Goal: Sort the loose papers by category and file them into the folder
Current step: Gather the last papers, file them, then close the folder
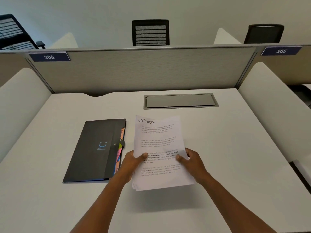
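Note:
A stack of white printed papers [159, 142] is lifted above the desk in front of me; the top sheet has "SPORTS" handwritten at its head. My left hand [133, 161] grips the stack's left edge with the thumb on top. My right hand [191, 161] grips the right edge the same way. To the left a black expanding folder [94, 150] lies flat and closed on the desk, with a small blue smile logo, a snap button and coloured tab labels [119, 153] peeking out along its right side.
The white desk [235, 148] has a grey cable-box lid [180, 100] set in near the back. Grey partition panels [143, 69] close off the back and white rounded dividers stand at both sides. Black mesh chairs [150, 32] sit beyond.

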Tool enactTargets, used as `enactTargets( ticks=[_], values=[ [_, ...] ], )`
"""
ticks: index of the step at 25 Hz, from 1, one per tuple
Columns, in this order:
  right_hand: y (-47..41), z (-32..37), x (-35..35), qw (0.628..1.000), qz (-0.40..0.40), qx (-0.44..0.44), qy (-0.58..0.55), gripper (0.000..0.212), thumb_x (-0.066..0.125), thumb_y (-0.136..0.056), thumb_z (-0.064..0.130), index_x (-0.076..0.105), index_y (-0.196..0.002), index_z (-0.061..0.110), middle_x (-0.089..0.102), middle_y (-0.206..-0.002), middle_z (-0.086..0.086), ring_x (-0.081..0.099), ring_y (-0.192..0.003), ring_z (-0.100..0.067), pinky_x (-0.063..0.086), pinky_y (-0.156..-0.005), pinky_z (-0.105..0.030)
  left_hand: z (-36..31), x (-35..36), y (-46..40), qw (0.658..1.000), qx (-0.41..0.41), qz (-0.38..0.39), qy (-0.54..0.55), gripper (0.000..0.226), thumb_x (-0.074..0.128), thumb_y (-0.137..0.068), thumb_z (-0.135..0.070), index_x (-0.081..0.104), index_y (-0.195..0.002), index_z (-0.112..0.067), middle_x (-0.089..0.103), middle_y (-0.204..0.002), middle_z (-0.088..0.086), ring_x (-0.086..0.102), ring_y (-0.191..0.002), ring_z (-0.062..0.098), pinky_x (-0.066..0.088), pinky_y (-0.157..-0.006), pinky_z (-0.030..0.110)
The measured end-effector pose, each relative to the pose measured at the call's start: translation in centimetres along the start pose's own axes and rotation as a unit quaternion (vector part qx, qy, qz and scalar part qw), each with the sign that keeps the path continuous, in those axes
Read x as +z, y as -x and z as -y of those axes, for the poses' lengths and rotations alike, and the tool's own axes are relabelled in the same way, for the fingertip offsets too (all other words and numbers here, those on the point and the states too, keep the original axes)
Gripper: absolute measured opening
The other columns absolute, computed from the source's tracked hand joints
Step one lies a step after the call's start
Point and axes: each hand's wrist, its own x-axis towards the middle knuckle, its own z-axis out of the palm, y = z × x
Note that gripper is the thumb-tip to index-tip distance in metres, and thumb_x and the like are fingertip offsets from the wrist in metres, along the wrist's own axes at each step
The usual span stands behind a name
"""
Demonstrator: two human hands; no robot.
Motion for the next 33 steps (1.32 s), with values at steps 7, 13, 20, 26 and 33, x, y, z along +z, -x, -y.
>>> enactTargets(
  ticks=[7,13,20,26,33],
  values=[
    [0.2,-0.1,-1.7,0.997,-0.042,-0.007,-0.06,0.034,0.077,-0.082,0.031,0.06,-0.112,0.028,0.07,-0.107,0.009,0.069,-0.091,-0.014,0.059,-0.075,-0.033,-1.9,1.4,0.7,0.997,0.07,0.029,-0.017,0.043,0.075,-0.079,-0.04,0.064,-0.113,-0.018,0.076,-0.102,0.004,0.075,-0.087,0.023,0.061,-0.073,0.04],
    [-0.3,2.3,-5.3,0.985,-0.002,-0.076,-0.157,0.036,0.076,-0.081,0.016,0.064,-0.115,0.013,0.073,-0.109,-0.003,0.071,-0.097,-0.024,0.059,-0.078,-0.033,-3.6,3.6,1.1,0.988,0.115,0.099,0.003,0.039,0.068,-0.08,-0.031,0.065,-0.115,-0.013,0.074,-0.108,0.008,0.072,-0.097,0.029,0.06,-0.08,0.043],
    [0.6,1.0,-4.3,0.979,-0.135,-0.145,-0.042,0.022,0.077,-0.081,0.022,0.065,-0.098,0.029,0.072,-0.094,0.01,0.068,-0.085,-0.003,0.057,-0.073,-0.022,-2.6,5.2,0.8,0.985,0.155,0.061,-0.032,0.035,0.069,-0.08,-0.041,0.066,-0.111,-0.025,0.073,-0.104,-0.001,0.067,-0.1,0.021,0.058,-0.085,0.035],
    [0.4,-1.3,-3.7,0.982,-0.142,-0.123,0.017,0.01,0.069,-0.089,0.025,0.064,-0.097,0.029,0.068,-0.089,0.015,0.067,-0.085,-0.01,0.05,-0.068,-0.017,-1.0,6.1,0.6,0.986,0.151,0.008,-0.064,0.028,0.063,-0.093,-0.01,0.061,-0.106,-0.035,0.068,-0.107,0.0,0.063,-0.105,0.02,0.056,-0.089,0.037],
    [0.6,-1.8,-3.3,0.985,-0.122,-0.123,0.015,0.018,0.062,-0.093,0.019,0.058,-0.11,0.025,0.061,-0.096,0.02,0.064,-0.089,-0.004,0.057,-0.075,-0.018,-0.2,6.8,0.4,0.991,0.125,0.018,-0.055,0.025,0.068,-0.087,-0.025,0.061,-0.108,-0.035,0.069,-0.109,-0.002,0.062,-0.104,0.021,0.056,-0.087,0.039]
  ],
)
